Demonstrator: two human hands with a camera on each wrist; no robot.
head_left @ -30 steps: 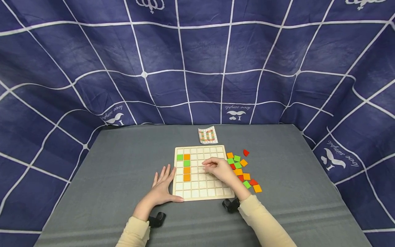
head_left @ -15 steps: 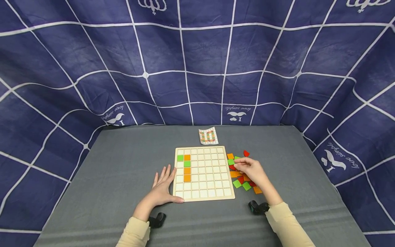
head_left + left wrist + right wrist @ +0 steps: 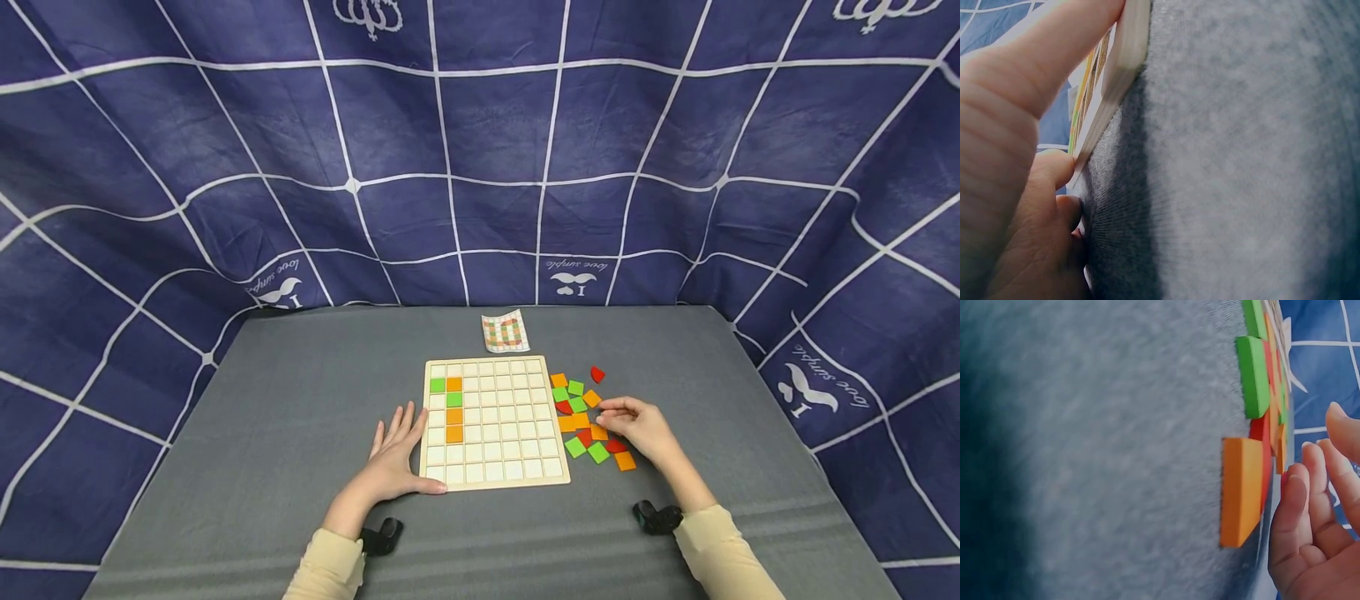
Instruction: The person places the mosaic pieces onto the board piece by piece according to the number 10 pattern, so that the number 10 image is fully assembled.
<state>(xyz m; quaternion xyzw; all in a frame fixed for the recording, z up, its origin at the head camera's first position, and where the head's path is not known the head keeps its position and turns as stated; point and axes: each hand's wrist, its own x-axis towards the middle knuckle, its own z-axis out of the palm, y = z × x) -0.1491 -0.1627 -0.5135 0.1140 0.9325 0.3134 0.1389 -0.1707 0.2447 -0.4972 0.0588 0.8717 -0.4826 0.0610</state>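
A pale wooden grid board [image 3: 512, 450] lies on the grey table. In its left part sit two green tiles, one of them a green tile [image 3: 454, 400] in the second column, and several orange tiles [image 3: 454, 434]. My left hand [image 3: 393, 467] is spread along the board's left side, thumb at the near corner and index fingertip on the edge. Right of the board lie loose tiles: green tiles [image 3: 597, 452], orange tiles [image 3: 625, 461] and rounded red pieces [image 3: 597, 374]. Over their right side is my right hand [image 3: 637, 427], thumb and fingers apart with nothing between them.
A small paper card [image 3: 506, 332] with a coloured grid pattern lies behind the board. A blue curtain [image 3: 495, 150] with white lines hangs around the table [image 3: 337, 375]. Black wrist straps [image 3: 657, 517] show beneath both forearms.
My right hand has moved from over the middle of the board to the right, across the loose tiles to their right side. The left hand has stayed at the board's edge.
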